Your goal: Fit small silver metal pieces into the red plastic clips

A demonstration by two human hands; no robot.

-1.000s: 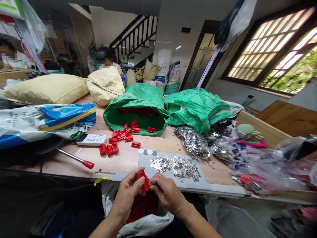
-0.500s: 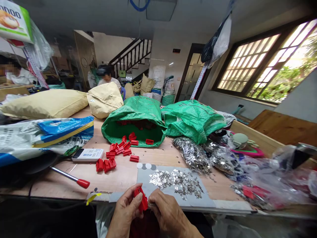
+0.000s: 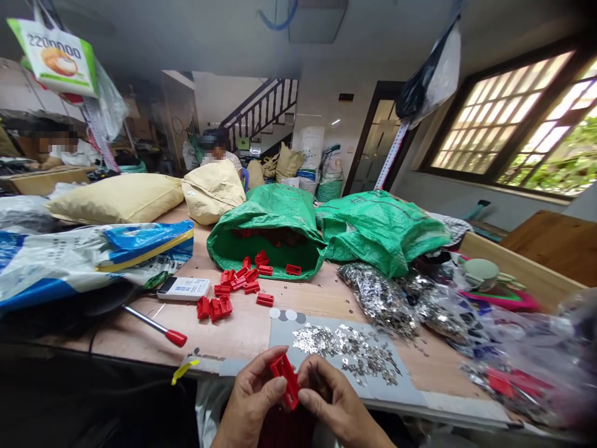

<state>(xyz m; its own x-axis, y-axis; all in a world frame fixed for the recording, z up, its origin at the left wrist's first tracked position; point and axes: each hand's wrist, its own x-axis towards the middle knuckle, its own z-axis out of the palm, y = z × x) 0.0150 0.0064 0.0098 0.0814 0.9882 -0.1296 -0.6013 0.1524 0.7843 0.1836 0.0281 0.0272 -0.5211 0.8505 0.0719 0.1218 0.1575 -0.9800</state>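
Note:
My left hand (image 3: 256,395) holds a red plastic part (image 3: 286,381) between thumb and fingers, tilted, just off the front edge of the table. My right hand (image 3: 329,395) is against the right side of that part, with thumb and fingers curled together; whether a small piece sits between them is hidden. Behind my hands, many small silver metal pieces (image 3: 349,351) lie spread on a grey mat (image 3: 280,336). More red parts (image 3: 221,307) are heaped on the table, in front of and inside the mouth of an open green sack (image 3: 275,211).
Bags of metal pieces (image 3: 377,305) lie right of the mat, by a second green sack (image 3: 382,224). A lever with a red grip (image 3: 176,338), a white box (image 3: 183,289) and a blue-white bag (image 3: 56,267) are left. Two people sit further back.
The view has swung slightly left. The red part is turned more upright in my left hand, and my right thumb has extended onto its lower right side.

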